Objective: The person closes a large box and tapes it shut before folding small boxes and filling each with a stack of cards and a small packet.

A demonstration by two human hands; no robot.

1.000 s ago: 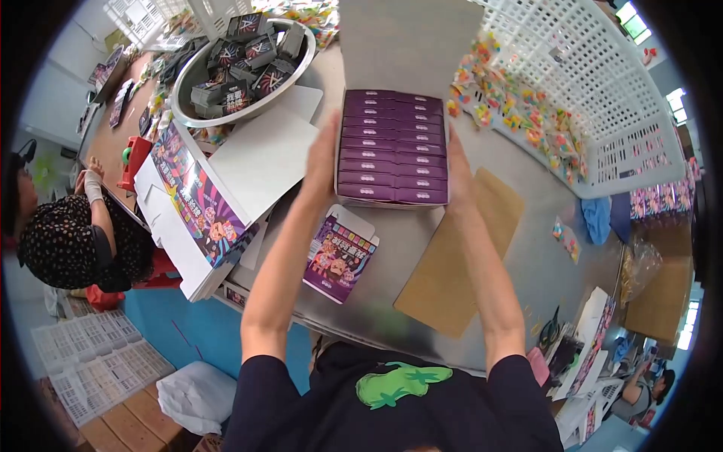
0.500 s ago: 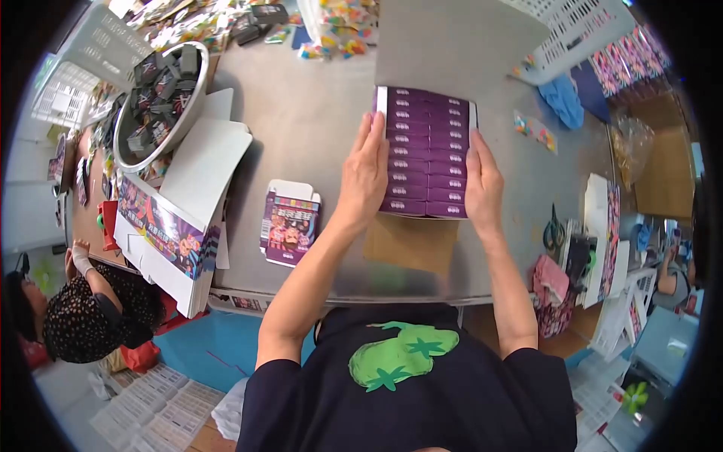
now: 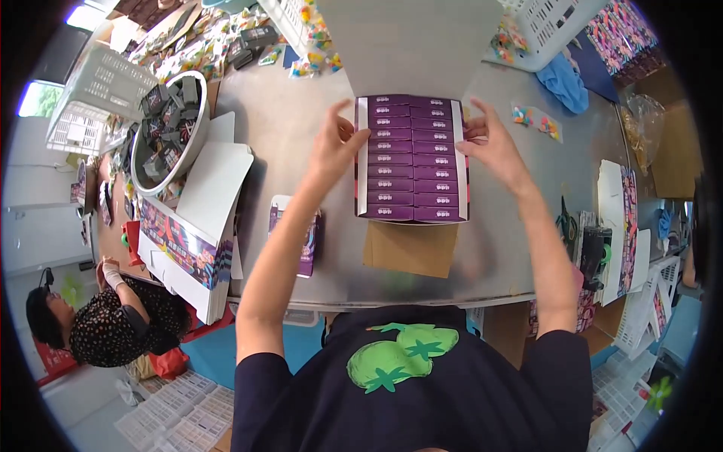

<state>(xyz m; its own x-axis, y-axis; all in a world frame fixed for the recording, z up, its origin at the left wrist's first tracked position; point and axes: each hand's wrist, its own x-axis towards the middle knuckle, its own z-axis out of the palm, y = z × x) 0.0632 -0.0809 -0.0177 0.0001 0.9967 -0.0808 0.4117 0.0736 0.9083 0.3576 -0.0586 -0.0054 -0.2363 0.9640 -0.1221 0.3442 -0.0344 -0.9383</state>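
An open display carton [image 3: 362,177] stands on the metal table, filled with two columns of small purple boxes [image 3: 412,162]. Its large lid panel [image 3: 410,49] rises at the far side, grey-white inside. My left hand [image 3: 337,143] pinches the carton's left side edge, thumb on the white inner strip and fingers outside. On the opposite edge, my right hand [image 3: 493,145] holds in the same way, thumb inward. A brown cardboard piece [image 3: 410,247] lies at the carton's near end. One printed purple box [image 3: 308,245] lies by my left forearm, which partly covers it.
To the left are a white tub [image 3: 202,124] of dark packets and a stack of printed flat cartons [image 3: 181,245]. Scissors [image 3: 566,222], a tape dispenser [image 3: 596,256] and a blue cloth [image 3: 565,83] lie right. A co-worker [image 3: 113,316] sits at lower left.
My hands have gone from lying flat along the carton's sides to gripping its side edges with bent fingers. White inner strips now show on both sides. The view has shifted slightly.
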